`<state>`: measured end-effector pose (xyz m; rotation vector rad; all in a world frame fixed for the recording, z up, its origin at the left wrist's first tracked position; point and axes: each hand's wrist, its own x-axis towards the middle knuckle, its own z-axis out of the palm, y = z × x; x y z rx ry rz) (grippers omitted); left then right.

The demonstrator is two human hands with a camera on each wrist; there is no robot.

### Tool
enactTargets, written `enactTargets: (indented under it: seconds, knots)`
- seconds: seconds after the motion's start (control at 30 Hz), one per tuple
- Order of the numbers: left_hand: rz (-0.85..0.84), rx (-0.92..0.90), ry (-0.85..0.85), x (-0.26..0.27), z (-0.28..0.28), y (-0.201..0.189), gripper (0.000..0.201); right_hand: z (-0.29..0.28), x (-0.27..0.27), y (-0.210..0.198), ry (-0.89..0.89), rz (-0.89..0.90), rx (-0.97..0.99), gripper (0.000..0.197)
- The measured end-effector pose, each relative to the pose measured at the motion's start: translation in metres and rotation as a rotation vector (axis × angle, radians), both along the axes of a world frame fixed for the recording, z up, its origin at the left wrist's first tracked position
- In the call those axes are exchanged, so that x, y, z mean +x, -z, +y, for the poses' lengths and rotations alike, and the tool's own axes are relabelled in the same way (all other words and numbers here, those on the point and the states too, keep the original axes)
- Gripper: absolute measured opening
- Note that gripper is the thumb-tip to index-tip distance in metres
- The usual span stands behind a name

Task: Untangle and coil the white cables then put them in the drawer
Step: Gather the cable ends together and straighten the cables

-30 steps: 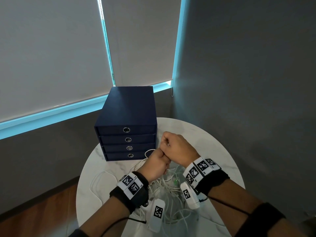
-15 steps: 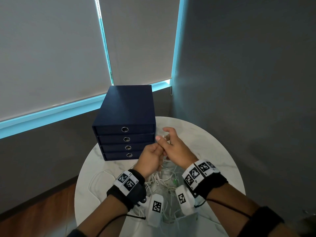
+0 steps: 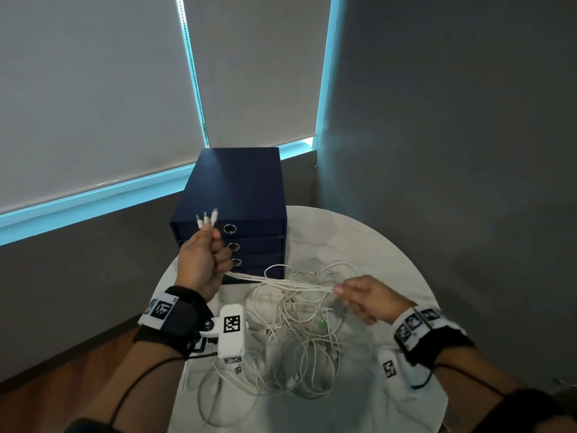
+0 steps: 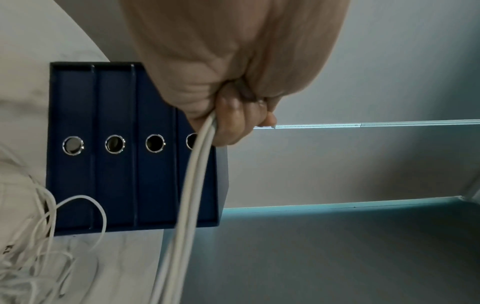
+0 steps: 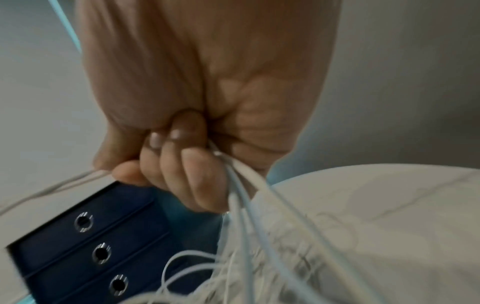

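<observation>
My left hand [image 3: 204,253] is raised in front of the navy drawer unit [image 3: 232,195] and grips a bundle of white cables [image 3: 281,282], whose plug ends [image 3: 206,219] stick up above the fist. The same hand [image 4: 233,115] shows curled round the strands [image 4: 192,185] in the left wrist view. The bundle runs taut to the right into my right hand [image 3: 362,296], which pinches it over the tangle [image 3: 299,332] on the round marble table [image 3: 390,245]. The right wrist view shows that hand [image 5: 182,164] with cables [image 5: 246,195] trailing down. All drawers look shut.
The drawer unit [image 4: 130,148] stands at the table's back left, with ring pulls on its several drawers. A grey wall rises close on the right, a window with blinds at the back. Wooden floor [image 3: 62,370] lies below left. Loose cable loops reach the table's left edge.
My hands were together by the drawers; now they have drawn apart. The left rose up-left with the plug ends, the right slid right along the bundle, stretching it taut.
</observation>
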<state>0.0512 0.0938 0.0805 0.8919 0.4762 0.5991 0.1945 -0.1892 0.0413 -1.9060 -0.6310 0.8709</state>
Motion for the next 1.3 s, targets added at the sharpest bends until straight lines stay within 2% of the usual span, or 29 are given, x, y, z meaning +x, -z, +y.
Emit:
enactTargets:
  seconds: [0.07,0.2,0.33,0.43,0.5,0.57,0.6,0.73,0.8,0.87,0.9,0.97,1.0,1.07,1.1,1.13,1.2,1.3]
  knots:
    - [0.001,-0.021,0.004,-0.004,0.001,0.002,0.039,-0.011,0.019,-0.011,0.011,-0.067,-0.047,0.038]
    - [-0.005,-0.042,0.008,-0.003,0.002,0.002,0.038,-0.036,0.053,-0.041,-0.004,-0.309,-0.225,0.044]
    - [0.013,-0.015,0.026,-0.003,0.003,0.007,0.037,-0.061,0.081,-0.058,0.217,-0.479,-0.401,0.045]
    - [0.032,-0.023,0.03,0.0,-0.004,0.014,0.037,-0.072,0.091,-0.064,0.355,-0.648,-0.553,0.038]
    - [0.048,-0.04,0.021,-0.001,-0.005,0.02,0.037,-0.085,0.096,-0.054,0.408,-0.692,-0.633,0.028]
    - [0.055,-0.081,0.019,-0.004,-0.004,0.027,0.038,-0.099,0.097,-0.03,0.413,-0.644,-0.725,0.017]
    - [0.062,-0.105,0.024,-0.006,-0.005,0.031,0.038,-0.106,0.098,-0.01,0.395,-0.59,-0.772,0.022]
    - [0.153,-0.132,0.08,-0.01,-0.018,0.047,0.036,-0.129,0.073,0.066,0.168,-0.448,-1.019,0.049]
    - [0.218,-0.128,0.113,-0.01,-0.027,0.057,0.035,-0.132,0.061,0.085,0.065,-0.299,-1.099,0.066]
    - [0.268,-0.124,0.136,-0.008,-0.037,0.065,0.032,-0.125,0.068,0.103,-0.052,-0.235,-1.154,0.081]
    - [0.291,-0.118,0.143,-0.007,-0.041,0.067,0.031,-0.116,0.074,0.11,-0.099,-0.221,-1.145,0.091]
    - [0.33,-0.097,0.147,-0.003,-0.049,0.068,0.031,-0.078,0.074,0.093,-0.213,-0.284,-1.105,0.109]
    - [0.343,-0.085,0.147,-0.001,-0.052,0.067,0.032,-0.056,0.072,0.079,-0.231,-0.322,-1.058,0.102]
    - [0.357,-0.05,0.14,0.001,-0.055,0.065,0.033,-0.014,0.06,0.045,-0.182,-0.394,-0.891,0.054]
    - [0.36,-0.028,0.133,0.001,-0.056,0.065,0.034,0.006,0.054,0.033,-0.158,-0.428,-0.798,0.034]
    - [0.361,-0.01,0.127,0.0,-0.056,0.065,0.034,0.025,0.047,0.023,-0.142,-0.47,-0.69,0.023]
    - [0.359,0.013,0.123,-0.002,-0.056,0.066,0.035,0.058,0.035,0.02,-0.152,-0.549,-0.551,0.017]
    - [0.348,0.027,0.112,-0.003,-0.056,0.068,0.034,0.099,0.01,0.033,-0.234,-0.581,-0.482,0.032]
